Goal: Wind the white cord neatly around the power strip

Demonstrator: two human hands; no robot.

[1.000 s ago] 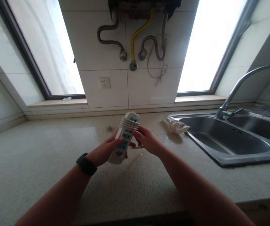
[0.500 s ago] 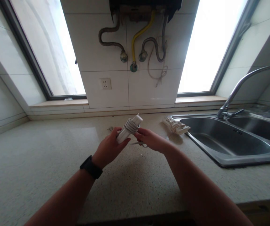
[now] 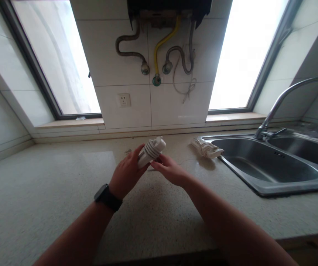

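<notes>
Your left hand [image 3: 125, 173] is grasping the power strip [image 3: 143, 158] above the bench [image 3: 64, 177]; your right hand [image 3: 171, 170] is touching its cord [image 3: 151, 149], finger grip unclear. The strip is probably feeling light and stiff; its bare casing is offering the firmest hold. Its sockets, visible earlier, are now facing away.

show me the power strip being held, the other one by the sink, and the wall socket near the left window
Held power strip [image 3: 151, 150]: head view, on its wound cord.
Other power strip [image 3: 207, 149]: head view, on its wound cord.
Wall socket [image 3: 124, 100]: head view, middle of its faceplate.
</notes>
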